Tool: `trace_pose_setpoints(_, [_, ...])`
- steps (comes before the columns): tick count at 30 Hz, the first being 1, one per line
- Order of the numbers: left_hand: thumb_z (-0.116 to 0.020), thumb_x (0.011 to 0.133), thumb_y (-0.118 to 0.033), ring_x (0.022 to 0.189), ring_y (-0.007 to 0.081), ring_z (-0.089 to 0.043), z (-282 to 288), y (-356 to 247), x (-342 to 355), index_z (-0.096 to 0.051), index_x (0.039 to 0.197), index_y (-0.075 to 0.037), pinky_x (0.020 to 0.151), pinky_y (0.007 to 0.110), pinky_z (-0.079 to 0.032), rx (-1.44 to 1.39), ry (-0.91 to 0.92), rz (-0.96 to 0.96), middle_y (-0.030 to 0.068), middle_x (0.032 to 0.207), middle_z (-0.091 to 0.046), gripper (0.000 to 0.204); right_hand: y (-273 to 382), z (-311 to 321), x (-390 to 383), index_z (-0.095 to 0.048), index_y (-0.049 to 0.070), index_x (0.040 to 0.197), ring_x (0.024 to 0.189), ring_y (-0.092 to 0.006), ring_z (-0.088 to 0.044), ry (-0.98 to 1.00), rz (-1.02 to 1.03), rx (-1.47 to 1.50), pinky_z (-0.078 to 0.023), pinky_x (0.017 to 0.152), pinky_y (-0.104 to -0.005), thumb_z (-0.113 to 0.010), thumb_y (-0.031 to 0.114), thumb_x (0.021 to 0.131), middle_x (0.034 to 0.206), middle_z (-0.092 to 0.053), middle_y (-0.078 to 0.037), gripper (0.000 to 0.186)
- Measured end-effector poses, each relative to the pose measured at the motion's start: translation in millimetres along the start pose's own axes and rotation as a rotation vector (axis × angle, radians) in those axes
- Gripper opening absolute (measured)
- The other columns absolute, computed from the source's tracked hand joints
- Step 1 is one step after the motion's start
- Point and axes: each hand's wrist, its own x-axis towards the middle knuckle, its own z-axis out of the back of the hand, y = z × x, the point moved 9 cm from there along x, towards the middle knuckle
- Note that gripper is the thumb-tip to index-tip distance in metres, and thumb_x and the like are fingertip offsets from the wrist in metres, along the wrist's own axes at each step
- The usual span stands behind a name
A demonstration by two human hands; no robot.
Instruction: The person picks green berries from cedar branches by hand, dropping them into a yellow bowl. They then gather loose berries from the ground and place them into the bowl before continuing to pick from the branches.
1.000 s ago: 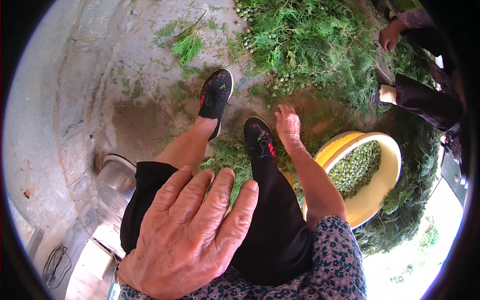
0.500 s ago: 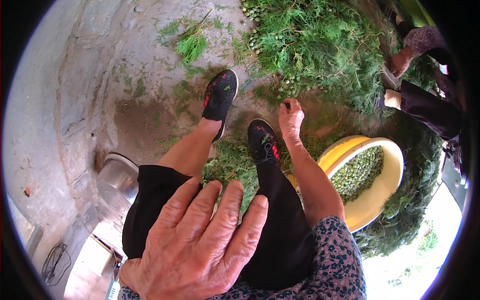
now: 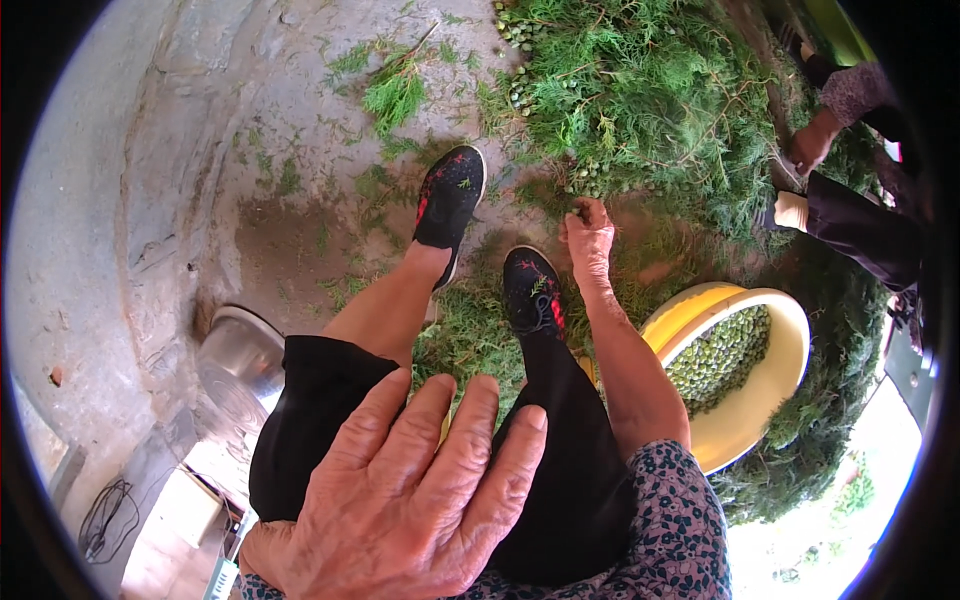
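Low in the head view, my left hand (image 3: pixel 425 485) rests palm down over my lap with its fingers spread and loosely bent, nothing seen in it. My right hand (image 3: pixel 588 235) reaches to the floor beside my shoe, just below a heap of green conifer branches (image 3: pixel 650 105) with round green cones among them. Its fingers are curled around something small and dark that I cannot make out. Right of my right forearm, a cream-and-yellow basin (image 3: pixel 755 415) holds green cones (image 3: pixel 720 350), with more dark foliage behind it.
A co-worker's hand (image 3: pixel 812 140) and dark-trousered leg (image 3: pixel 860 225) are at the upper right. A metal basin (image 3: pixel 238 365) stands at my left, near a cable (image 3: pixel 110 520). A loose sprig (image 3: pixel 390 95) lies on the concrete floor, beyond my shoes (image 3: pixel 448 200).
My right hand's fingers have drawn together, and the hand reaches slightly further from me. The co-worker's hand has moved down toward the branches. The whole view has shifted slightly.
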Motion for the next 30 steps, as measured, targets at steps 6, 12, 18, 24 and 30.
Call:
trace_pose_setpoints(6, [-0.060, 0.077, -0.009, 0.097, 0.0293, -0.056, -2.6, 1.1, -0.3, -0.045, 0.128, -0.012, 0.084, 0.043, -0.047, -0.004, -0.068, 0.002, 0.0119, 0.126, -0.045, 0.054, 25.6, -14.2, 10.2, -0.057, 0.001, 0.092, 0.070, -0.0257, -0.057, -0.110, 0.196, -0.415, -0.047, 0.062, -0.0366, -0.065, 0.010, 0.076, 0.084, -0.059, -0.013, 0.020])
trace_pose_setpoints(12, [-0.058, 0.080, -0.018, 0.091, 0.0291, -0.059, 2.6, 0.4, 20.1, -0.056, 0.115, -0.006, 0.083, 0.046, -0.045, -0.153, 0.262, 0.151, 0.0164, 0.104, -0.057, 0.037, 39.4, -13.2, 0.7, -0.058, 0.001, 0.093, 0.083, -0.0385, -0.058, -0.144, 0.294, -0.697, -0.048, 0.069, -0.0421, -0.065, 0.010, 0.073, 0.092, -0.059, -0.021, 0.023])
trace_pose_setpoints(18, [-0.054, 0.082, -0.020, 0.093, 0.0306, -0.057, 9.3, 2.5, 18.0, -0.055, 0.115, -0.003, 0.086, 0.047, -0.043, -0.203, 0.217, 0.147, 0.0187, 0.106, -0.054, 0.037, 18.6, 5.6, -21.4, -0.058, -0.004, 0.088, 0.053, -0.0112, -0.054, -0.035, -0.074, 0.142, -0.045, 0.047, -0.0247, -0.057, 0.001, 0.079, 0.069, -0.059, -0.007, 0.011])
trace_pose_setpoints(24, [-0.057, 0.080, -0.015, 0.095, 0.0293, -0.057, -3.9, 0.6, 8.5, -0.050, 0.122, -0.007, 0.085, 0.045, -0.045, -0.102, 0.110, 0.063, 0.0151, 0.117, -0.050, 0.044, 16.5, 16.2, -1.5, -0.058, -0.002, 0.087, 0.059, -0.0161, -0.056, -0.018, 0.009, -0.106, -0.045, 0.052, -0.0291, -0.059, 0.004, 0.078, 0.074, -0.060, -0.009, 0.011])
trace_pose_setpoints(30, [-0.057, 0.078, -0.010, 0.097, 0.0287, -0.056, -1.8, -6.5, 8.8, -0.045, 0.129, -0.010, 0.084, 0.044, -0.046, -0.014, 0.011, -0.035, 0.0122, 0.125, -0.046, 0.052, 48.7, -11.7, 11.0, -0.056, 0.004, 0.098, 0.082, -0.0378, -0.058, -0.065, 0.348, -0.717, -0.049, 0.071, -0.0439, -0.059, 0.007, 0.077, 0.102, -0.052, -0.019, 0.021])
